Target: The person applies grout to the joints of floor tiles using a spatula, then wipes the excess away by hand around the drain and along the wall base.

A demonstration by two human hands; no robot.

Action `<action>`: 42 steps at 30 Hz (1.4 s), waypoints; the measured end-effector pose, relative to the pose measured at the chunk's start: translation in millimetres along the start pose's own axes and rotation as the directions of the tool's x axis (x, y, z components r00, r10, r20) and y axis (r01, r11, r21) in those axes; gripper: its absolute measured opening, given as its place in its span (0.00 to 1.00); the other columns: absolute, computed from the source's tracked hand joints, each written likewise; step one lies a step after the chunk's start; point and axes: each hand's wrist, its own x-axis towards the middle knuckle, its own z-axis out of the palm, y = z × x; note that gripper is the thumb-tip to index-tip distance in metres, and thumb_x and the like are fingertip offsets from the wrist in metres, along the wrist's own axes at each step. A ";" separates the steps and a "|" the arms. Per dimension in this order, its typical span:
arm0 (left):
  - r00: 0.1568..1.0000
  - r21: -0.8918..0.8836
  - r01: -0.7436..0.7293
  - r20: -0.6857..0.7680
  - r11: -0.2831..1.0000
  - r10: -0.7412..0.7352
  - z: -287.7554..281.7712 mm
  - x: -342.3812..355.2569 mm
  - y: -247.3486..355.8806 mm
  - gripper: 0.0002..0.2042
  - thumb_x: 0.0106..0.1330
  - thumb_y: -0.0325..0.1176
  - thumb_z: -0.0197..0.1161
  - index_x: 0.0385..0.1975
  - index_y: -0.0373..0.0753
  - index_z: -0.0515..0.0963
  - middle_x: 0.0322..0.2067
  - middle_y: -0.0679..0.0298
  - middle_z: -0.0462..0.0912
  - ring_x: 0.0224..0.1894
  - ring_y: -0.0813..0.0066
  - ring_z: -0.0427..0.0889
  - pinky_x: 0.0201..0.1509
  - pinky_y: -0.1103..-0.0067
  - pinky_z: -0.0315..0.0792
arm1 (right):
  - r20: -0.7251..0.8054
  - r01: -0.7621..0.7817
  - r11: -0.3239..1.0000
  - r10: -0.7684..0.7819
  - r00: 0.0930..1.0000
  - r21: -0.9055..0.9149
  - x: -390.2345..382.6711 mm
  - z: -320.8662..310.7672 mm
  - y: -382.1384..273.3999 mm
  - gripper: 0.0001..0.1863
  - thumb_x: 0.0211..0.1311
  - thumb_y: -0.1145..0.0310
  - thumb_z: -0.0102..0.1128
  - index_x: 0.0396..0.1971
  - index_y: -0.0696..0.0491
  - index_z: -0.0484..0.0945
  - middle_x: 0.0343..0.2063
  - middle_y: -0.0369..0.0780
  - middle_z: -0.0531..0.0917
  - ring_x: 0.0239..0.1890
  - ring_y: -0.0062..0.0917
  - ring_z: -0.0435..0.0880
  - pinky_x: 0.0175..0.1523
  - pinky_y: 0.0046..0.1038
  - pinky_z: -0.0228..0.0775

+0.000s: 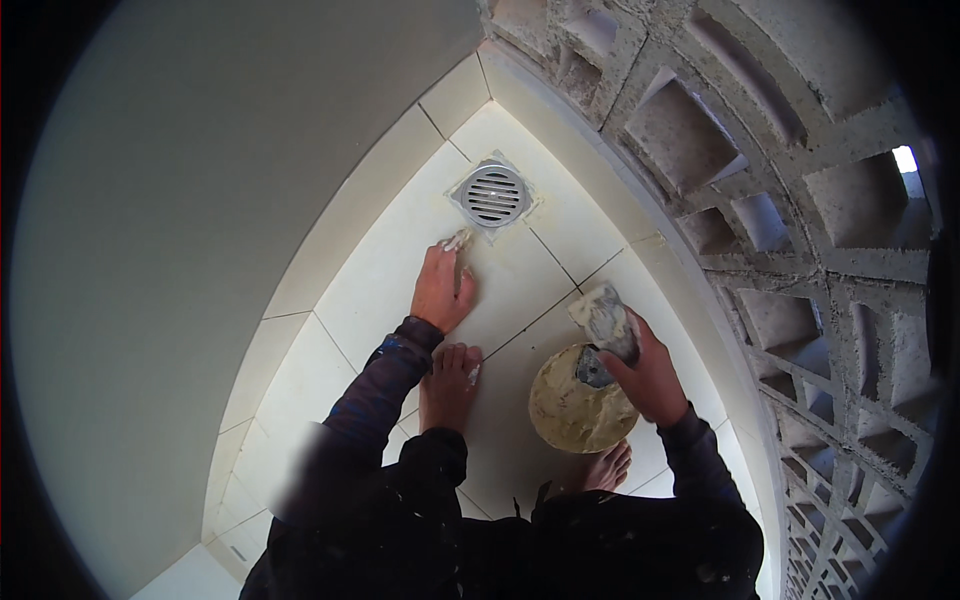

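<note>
My left hand [440, 290] reaches down to the tiled floor just short of a round slotted metal drain [493, 195]. Its fingers are bent together, and a small paste-covered bit [457, 240] shows at their tips; what it is I cannot make out. Cream paste is smeared around the drain's square edge. In my right hand [652, 372] is a flat grey tool [605, 318] coated with cream paste, held over the rim of a round tub. The tub is filled with thick cream paste [575, 405], and a dark grey piece [592, 366] shows at its far side under my fingers.
A plain grey-green wall [230, 150] rises on the left, with a tile skirting [350, 215] at its foot. On the right stands a wall of openwork concrete blocks [770, 210] above a tiled ledge [590, 170]. My bare feet [450, 390] stand near the tub.
</note>
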 end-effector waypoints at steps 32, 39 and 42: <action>0.999 0.005 -0.054 -0.010 0.999 0.054 7.0 -9.7 -20.1 0.19 0.60 0.24 0.58 0.53 0.28 0.74 0.49 0.43 0.75 0.51 0.43 0.73 0.56 0.59 0.70 | 0.107 0.169 0.896 -0.136 0.985 -0.411 13.4 -20.0 -4.9 0.36 0.62 0.71 0.60 0.71 0.56 0.60 0.52 0.56 0.81 0.46 0.50 0.84 0.53 0.45 0.75; 0.968 0.157 -0.126 0.235 0.979 0.087 60.9 15.8 83.6 0.22 0.61 0.32 0.60 0.54 0.29 0.73 0.53 0.44 0.74 0.51 0.46 0.75 0.55 0.59 0.72 | -0.235 0.017 0.991 -0.049 0.971 -0.134 -57.6 -55.8 11.7 0.35 0.59 0.83 0.55 0.69 0.55 0.64 0.50 0.56 0.82 0.48 0.52 0.84 0.51 0.41 0.78; 0.970 0.268 -0.122 0.236 0.956 0.058 78.4 29.3 101.6 0.23 0.60 0.33 0.59 0.55 0.29 0.72 0.54 0.44 0.73 0.51 0.48 0.76 0.53 0.59 0.74 | -0.250 -0.005 0.999 -0.007 0.968 -0.049 -75.0 -62.3 28.4 0.35 0.59 0.84 0.55 0.69 0.56 0.64 0.51 0.56 0.82 0.51 0.53 0.84 0.56 0.40 0.77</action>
